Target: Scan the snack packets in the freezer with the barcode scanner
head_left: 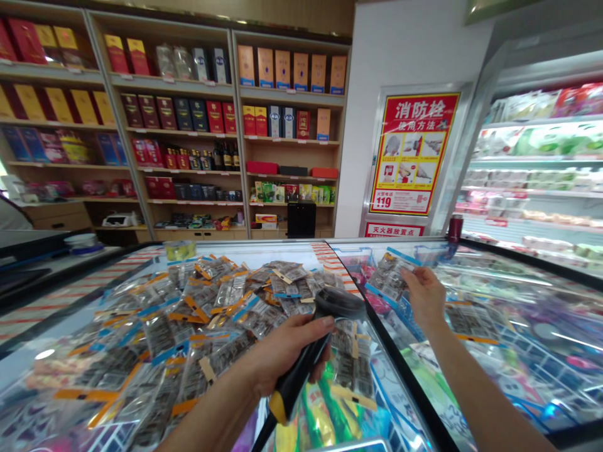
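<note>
My left hand is wrapped around the handle of a black and yellow barcode scanner, whose head tilts forward over the glass lid and whose cord runs down out of view. The fingers of my right hand pinch the right side of a clear packet with blue edges and dark print, held above the right-hand glass. To the left, a wide pile of similar packets with orange or blue edges lies on the lid. Another packet with an orange edge lies right of my right wrist.
Both hands are over a glass-topped freezer with a dark dividing frame; colourful packages and wire baskets show below. Shelves of boxes stand behind it. A red and yellow poster hangs on the wall, and a stocked cooler stands at right.
</note>
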A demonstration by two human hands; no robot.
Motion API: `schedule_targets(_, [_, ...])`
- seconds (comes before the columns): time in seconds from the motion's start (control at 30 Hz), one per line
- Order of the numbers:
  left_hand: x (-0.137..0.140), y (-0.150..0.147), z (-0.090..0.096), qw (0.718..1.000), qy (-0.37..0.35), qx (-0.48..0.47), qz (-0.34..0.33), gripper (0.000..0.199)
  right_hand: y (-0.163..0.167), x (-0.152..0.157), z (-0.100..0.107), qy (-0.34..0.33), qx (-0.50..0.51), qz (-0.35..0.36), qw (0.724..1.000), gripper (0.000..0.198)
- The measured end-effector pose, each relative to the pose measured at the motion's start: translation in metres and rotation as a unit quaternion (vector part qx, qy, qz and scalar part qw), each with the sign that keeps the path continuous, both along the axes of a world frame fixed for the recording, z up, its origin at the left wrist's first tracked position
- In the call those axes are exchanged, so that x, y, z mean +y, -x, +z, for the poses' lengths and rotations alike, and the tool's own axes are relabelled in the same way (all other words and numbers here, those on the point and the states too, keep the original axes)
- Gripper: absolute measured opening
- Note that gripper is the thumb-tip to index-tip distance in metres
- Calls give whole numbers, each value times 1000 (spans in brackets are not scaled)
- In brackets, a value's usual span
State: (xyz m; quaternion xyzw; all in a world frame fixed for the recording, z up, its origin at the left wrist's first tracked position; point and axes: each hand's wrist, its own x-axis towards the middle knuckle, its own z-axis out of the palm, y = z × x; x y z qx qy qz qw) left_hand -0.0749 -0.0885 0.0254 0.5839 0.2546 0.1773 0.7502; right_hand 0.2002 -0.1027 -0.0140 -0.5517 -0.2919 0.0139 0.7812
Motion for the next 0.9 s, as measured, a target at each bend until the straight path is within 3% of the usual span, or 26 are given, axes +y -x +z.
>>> schedule_targets(0.27, [-1, 1, 2, 1000, 5, -8, -8, 35, -4, 2, -6, 33, -35, -17, 999, 24])
schedule_targets(0.5, [-1, 3, 4, 1000, 16, 10, 9, 35, 10, 5, -8, 39, 26, 83, 995, 29])
schedule_targets(0.9, [-1, 4, 6, 1000, 6, 9, 17, 36, 7, 9, -16, 53, -17, 65, 996, 29])
